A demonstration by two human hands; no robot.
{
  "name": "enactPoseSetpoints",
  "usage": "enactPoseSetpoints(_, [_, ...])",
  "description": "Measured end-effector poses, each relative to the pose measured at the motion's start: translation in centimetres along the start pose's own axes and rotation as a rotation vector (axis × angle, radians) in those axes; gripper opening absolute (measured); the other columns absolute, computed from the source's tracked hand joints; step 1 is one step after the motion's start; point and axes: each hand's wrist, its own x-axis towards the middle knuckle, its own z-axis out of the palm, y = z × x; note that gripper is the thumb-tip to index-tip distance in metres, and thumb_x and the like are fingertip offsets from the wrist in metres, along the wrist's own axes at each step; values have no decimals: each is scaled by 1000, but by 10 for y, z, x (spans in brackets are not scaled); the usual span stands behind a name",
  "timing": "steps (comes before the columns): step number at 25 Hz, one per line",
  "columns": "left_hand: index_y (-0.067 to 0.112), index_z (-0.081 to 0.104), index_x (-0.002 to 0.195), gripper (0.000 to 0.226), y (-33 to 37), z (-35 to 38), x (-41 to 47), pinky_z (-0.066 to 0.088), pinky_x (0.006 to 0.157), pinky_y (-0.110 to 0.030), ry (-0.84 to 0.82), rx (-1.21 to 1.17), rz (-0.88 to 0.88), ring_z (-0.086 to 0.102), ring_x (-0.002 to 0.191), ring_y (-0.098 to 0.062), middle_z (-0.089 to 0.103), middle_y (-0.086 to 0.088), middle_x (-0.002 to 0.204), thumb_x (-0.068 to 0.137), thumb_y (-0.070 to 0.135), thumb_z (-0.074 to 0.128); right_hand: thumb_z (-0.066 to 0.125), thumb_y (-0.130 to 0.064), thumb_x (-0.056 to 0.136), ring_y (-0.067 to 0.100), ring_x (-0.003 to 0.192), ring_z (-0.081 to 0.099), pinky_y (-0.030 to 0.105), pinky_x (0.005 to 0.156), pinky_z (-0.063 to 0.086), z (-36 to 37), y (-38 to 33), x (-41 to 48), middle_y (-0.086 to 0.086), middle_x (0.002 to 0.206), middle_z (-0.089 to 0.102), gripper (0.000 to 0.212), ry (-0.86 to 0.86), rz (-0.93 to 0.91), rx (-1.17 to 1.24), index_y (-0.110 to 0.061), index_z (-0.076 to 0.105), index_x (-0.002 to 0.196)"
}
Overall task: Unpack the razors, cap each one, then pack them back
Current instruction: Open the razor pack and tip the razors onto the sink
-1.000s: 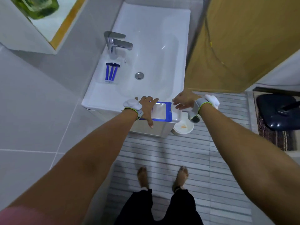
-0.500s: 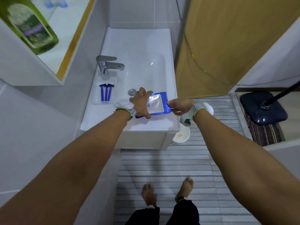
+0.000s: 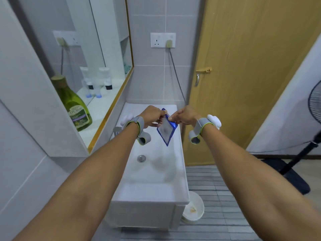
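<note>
A clear pouch with a blue border (image 3: 166, 129) hangs in the air above the white sink (image 3: 156, 178). My left hand (image 3: 152, 116) pinches its top edge from the left. My right hand (image 3: 184, 116) pinches the same top edge from the right. The pouch dangles with one corner pointing down. The blue razors seen earlier beside the tap are hidden behind my left forearm. The tap (image 3: 117, 131) shows only as a sliver by my left wrist.
A mirror shelf at the left holds a green bottle (image 3: 76, 108) and white tubes (image 3: 96, 79). A wooden door (image 3: 243, 75) stands to the right of the sink. A white bin (image 3: 192, 208) sits on the floor, and a fan stand (image 3: 298, 162) is at far right.
Both hands lifted the pouch off the sink's front rim and raised it over the basin. The head tilted up, so the wall socket and door handle came into view.
</note>
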Motion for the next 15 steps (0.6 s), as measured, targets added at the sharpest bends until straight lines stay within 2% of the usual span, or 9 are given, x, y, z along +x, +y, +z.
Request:
enactPoseSetpoints(3, [10, 65, 90, 14, 20, -4, 3, 53, 66, -28, -41, 22, 7, 62, 71, -18, 63, -7, 86, 92, 17, 53, 81, -24, 73, 8, 67, 67, 24, 64, 45, -20, -14, -1, 0, 78, 73, 24, -23, -5, -18, -8, 76, 90])
enactPoseSetpoints(5, [11, 62, 91, 13, 32, -2, 1, 51, 72, -31, -33, 44, 26, 64, 74, -19, 63, -4, 83, 92, 16, 51, 78, -27, 77, 10, 72, 68, 26, 70, 48, -32, -17, 2, -3, 81, 72, 19, -86, 40, 49, -13, 74, 89])
enactPoseSetpoints(7, [12, 61, 92, 14, 40, 1, 1, 50, 74, -31, -20, 39, 29, 66, 76, -20, 66, -2, 81, 95, 17, 49, 73, -25, 82, 16, 79, 67, 31, 77, 54, -41, -17, 6, 2, 89, 69, 13, -134, 45, 123, -15, 67, 87])
enactPoseSetpoints(8, [11, 62, 92, 15, 44, 5, 2, 50, 74, -30, -10, 54, 31, 67, 76, -20, 67, -2, 81, 96, 17, 49, 71, -22, 84, 17, 77, 66, 31, 76, 56, -45, -17, 7, 5, 91, 68, 10, -149, 39, 121, -15, 66, 86])
enactPoseSetpoints(10, [9, 62, 86, 18, 47, 8, 6, 53, 72, -29, 15, 75, 52, 68, 77, -22, 69, -8, 83, 97, 14, 48, 65, -16, 87, 14, 64, 62, 24, 63, 55, -48, -19, 10, 8, 88, 65, 7, -175, -12, 43, -11, 64, 82])
enactPoseSetpoints(12, [7, 60, 77, 24, 50, 15, 13, 56, 73, -29, 58, 45, 90, 66, 76, -25, 68, -16, 83, 98, 10, 47, 56, -15, 91, 12, 62, 62, 19, 53, 53, -52, -23, 13, 9, 87, 64, 9, -180, -116, -104, -9, 62, 87])
enactPoseSetpoints(15, [8, 57, 73, 26, 52, 26, 16, 56, 74, -27, 92, -10, 109, 64, 72, -23, 66, -15, 76, 98, 7, 48, 49, -20, 95, 14, 69, 65, 22, 56, 56, -57, -20, 23, 9, 89, 64, 12, -245, -221, -263, -11, 56, 91])
